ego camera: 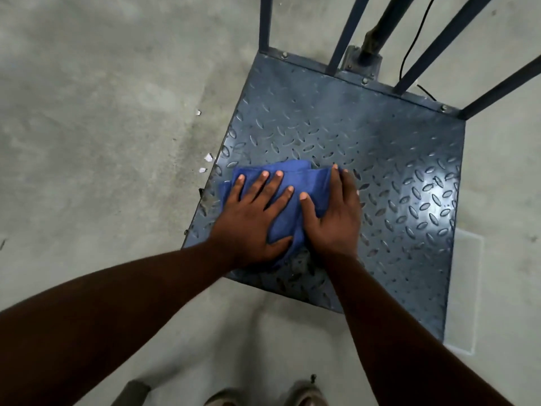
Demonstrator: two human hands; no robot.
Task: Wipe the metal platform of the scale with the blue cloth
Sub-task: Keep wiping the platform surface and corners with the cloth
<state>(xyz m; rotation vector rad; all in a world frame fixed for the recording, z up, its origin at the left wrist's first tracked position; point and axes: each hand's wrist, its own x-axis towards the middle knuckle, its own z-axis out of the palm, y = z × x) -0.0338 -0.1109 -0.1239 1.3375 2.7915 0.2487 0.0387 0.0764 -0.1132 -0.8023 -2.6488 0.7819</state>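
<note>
The scale's metal platform [366,148] is a blue-grey tread plate lying on the floor, tilted in view. A crumpled blue cloth [292,171] lies on its left front part. My left hand [251,218] presses flat on the cloth's left half, fingers straight and spread. Beside it, my right hand [336,212] presses flat on the right half, thumb reaching toward the left hand. Most of the cloth is hidden under both palms. A bright glare shows on the platform's right side.
Blue upright bars [439,42] and a dark post with a black cable [409,48] rise at the platform's far edge. Grey concrete floor [102,127] surrounds it, with small white scraps [208,157] by the left edge. My shoes [304,395] stand at the near side.
</note>
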